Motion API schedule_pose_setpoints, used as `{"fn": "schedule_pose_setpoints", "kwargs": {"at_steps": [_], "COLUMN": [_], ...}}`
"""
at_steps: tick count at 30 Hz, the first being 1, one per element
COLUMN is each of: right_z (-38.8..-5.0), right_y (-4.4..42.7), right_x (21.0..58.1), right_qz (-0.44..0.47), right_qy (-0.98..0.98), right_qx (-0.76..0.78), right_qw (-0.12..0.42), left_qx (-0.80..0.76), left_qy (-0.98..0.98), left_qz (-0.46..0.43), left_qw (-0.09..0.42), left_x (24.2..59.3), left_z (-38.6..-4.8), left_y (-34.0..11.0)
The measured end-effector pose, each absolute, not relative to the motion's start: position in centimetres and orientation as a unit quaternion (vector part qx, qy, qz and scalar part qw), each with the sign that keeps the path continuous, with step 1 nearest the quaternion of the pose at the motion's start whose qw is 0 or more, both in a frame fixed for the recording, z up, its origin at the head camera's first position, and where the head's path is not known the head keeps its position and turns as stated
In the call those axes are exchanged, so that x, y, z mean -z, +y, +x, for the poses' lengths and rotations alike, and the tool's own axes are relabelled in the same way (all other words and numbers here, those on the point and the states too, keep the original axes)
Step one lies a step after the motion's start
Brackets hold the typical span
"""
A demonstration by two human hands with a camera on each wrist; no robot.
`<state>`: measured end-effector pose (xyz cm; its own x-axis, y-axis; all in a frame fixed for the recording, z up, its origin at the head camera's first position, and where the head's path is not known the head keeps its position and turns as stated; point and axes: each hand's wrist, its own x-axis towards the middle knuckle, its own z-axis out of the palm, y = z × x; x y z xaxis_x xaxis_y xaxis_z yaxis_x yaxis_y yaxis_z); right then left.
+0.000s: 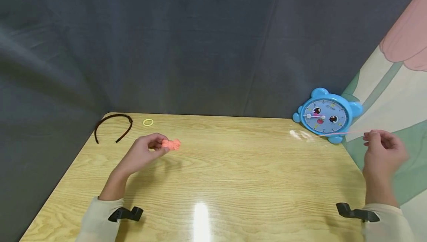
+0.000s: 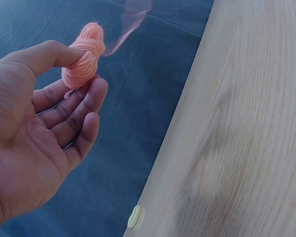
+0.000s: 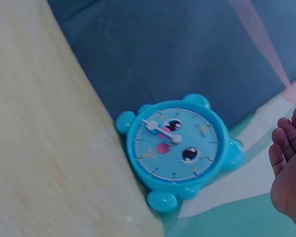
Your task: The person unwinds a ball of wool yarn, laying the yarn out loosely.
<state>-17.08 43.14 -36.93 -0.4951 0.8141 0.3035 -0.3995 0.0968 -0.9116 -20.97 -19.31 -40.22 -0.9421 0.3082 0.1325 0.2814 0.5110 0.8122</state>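
A small bundle of coral yarn [image 1: 171,145] [image 2: 84,59] is pinched between thumb and fingers of the left hand [image 1: 146,153] [image 2: 39,118], above the left part of the table. Out past the table's right edge, the right hand [image 1: 385,156] [image 3: 291,163] pinches a thin pink strand [image 1: 337,133], which runs leftward in front of the clock and fades from sight. In the left wrist view a blurred strand [image 2: 123,39] leaves the bundle. The right hand's fingertips are partly cut off in the right wrist view.
A blue bear-shaped clock [image 1: 325,116] [image 3: 177,143] stands at the table's back right corner. At the back left lie a dark headband [image 1: 113,116] and a yellow ring [image 1: 148,122] [image 2: 134,217]. Dark cloth [image 1: 200,49] hangs behind the wooden table [image 1: 233,182]; a patterned curtain [image 1: 400,86] is at the right.
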Motion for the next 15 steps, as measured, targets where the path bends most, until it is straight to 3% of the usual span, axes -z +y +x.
{"fn": "schedule_pose_setpoints", "kwargs": {"at_steps": [8,11,15], "right_z": [-16.1,-15.7,-15.0], "right_y": [44.5,44.8,45.7], "right_x": [36.8,37.6,39.4], "right_qz": [-0.203,-0.235,-0.275], "right_qy": [-0.548,-0.574,-0.621], "right_qx": [-0.651,-0.648,-0.656], "right_qw": [0.484,0.443,0.328], "left_qx": [-0.459,-0.462,-0.465], "left_qy": [0.872,0.871,0.869], "left_qz": [0.171,0.167,0.169], "left_qw": [-0.007,-0.004,0.014], "left_x": [40.0,40.1,40.6], "left_z": [-21.0,-21.0,-21.1], "left_y": [-20.0,-20.1,-19.7]}}
